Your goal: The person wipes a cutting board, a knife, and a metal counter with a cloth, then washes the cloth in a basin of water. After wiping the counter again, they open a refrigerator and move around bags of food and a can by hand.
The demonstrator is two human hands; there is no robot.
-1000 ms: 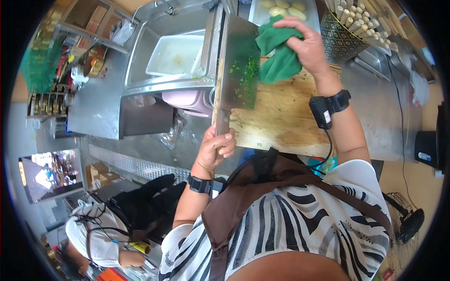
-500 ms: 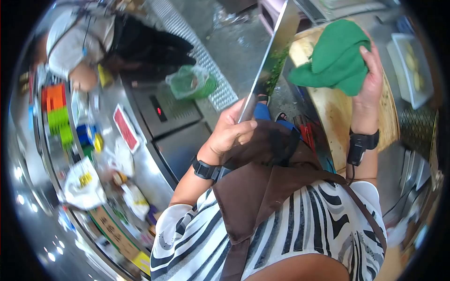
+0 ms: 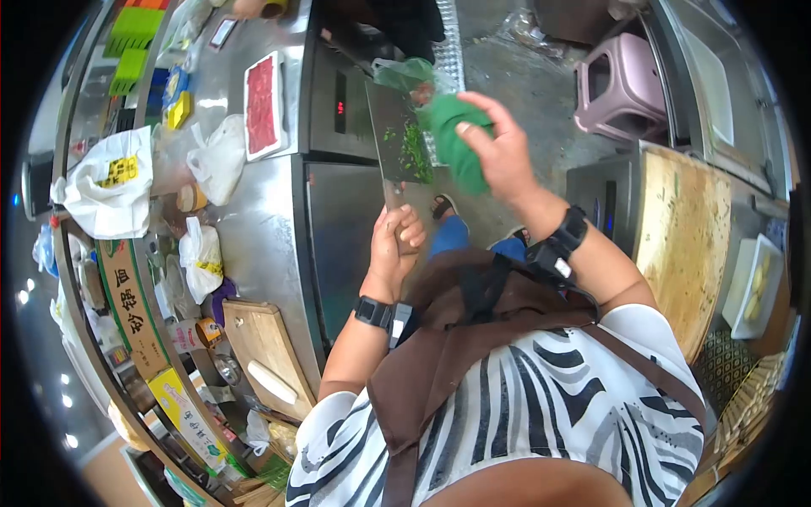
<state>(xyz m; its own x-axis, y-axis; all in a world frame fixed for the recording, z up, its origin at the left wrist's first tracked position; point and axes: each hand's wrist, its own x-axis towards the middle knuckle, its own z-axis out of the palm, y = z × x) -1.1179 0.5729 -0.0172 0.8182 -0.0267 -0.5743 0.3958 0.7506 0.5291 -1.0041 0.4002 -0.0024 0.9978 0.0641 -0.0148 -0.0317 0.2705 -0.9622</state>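
Observation:
A broad cleaver (image 3: 395, 139) stands blade up in my left hand (image 3: 394, 245), whose fingers wrap round its handle. Chopped green bits (image 3: 414, 145) cling to the blade. My right hand (image 3: 503, 156) grips a green cloth (image 3: 456, 144), slightly blurred, just to the right of the blade. A gap seems to show between cloth and blade. Both hands are in front of the brown apron (image 3: 448, 338), over the floor between the counters.
On the left, a steel counter (image 3: 262, 198) bears a tray of red meat (image 3: 265, 106), white bags (image 3: 110, 182) and a cutting board (image 3: 262, 338). A large wooden board (image 3: 683, 241) lies at right, near a pink stool (image 3: 623, 87). Part of another person's dark clothing (image 3: 380, 21) shows at the top.
The view has turned toward the left counter. My right hand has brought the cloth from above the large wooden board to beside the cleaver. The blade's broad side now faces the camera.

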